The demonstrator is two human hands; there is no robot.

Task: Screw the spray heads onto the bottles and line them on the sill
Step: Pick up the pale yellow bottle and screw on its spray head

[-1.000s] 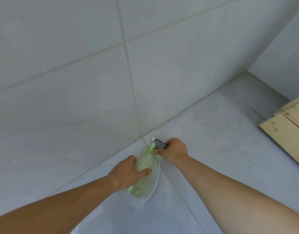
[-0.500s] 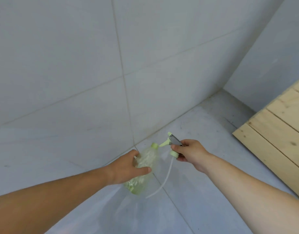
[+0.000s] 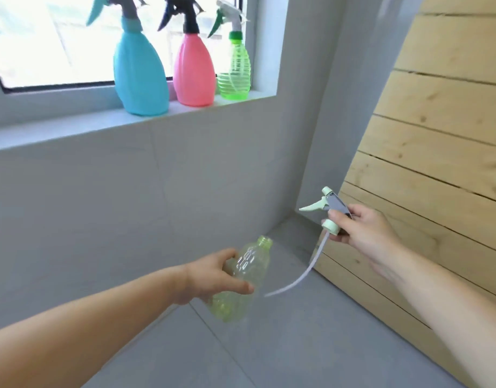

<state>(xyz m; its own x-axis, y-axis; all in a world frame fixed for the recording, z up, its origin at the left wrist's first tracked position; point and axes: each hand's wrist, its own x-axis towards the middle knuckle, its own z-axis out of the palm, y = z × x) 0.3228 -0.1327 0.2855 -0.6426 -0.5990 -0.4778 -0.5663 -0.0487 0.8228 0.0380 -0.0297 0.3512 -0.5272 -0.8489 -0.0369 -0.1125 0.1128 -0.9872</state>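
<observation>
The blue bottle [image 3: 140, 71], pink bottle [image 3: 193, 71] and green bottle [image 3: 235, 77] stand assembled on the sill [image 3: 73, 127], above both hands. The left hand [image 3: 213, 275] grips the uncapped clear bottle [image 3: 241, 278]. To its right, the right hand [image 3: 361, 233] pinches the detached spray head [image 3: 332, 210]. Remaining: screw on, place.

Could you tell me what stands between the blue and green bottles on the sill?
In the head view, the pink bottle, black spray head fitted, stands between the blue bottle and the green bottle on the sill.
</observation>
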